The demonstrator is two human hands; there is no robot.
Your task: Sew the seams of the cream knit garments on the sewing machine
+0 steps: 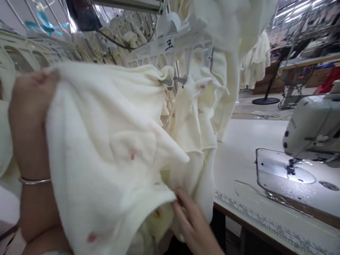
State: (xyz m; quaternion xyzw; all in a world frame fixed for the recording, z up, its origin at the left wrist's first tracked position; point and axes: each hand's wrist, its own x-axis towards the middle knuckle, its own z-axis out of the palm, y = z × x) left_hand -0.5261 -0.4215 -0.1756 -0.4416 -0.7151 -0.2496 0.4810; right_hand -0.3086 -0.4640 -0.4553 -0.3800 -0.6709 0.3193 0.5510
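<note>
A cream garment piece (106, 141) with small red marks hangs in front of me from a white plastic hanger rack (170, 47). My left hand (29, 117), with a metal bangle on its wrist, is closed on the upper left edge of the cloth and lifts it. Low in the middle, my right hand (191, 221) pinches the lower folds of the same cream cloth with its fingers curled into the fabric.
A white sewing machine (310, 131) stands at the right on a pale table (244, 156) with a printed ruler strip along its front edge. More cream garments hang above and behind. Racks and a stand fill the far right.
</note>
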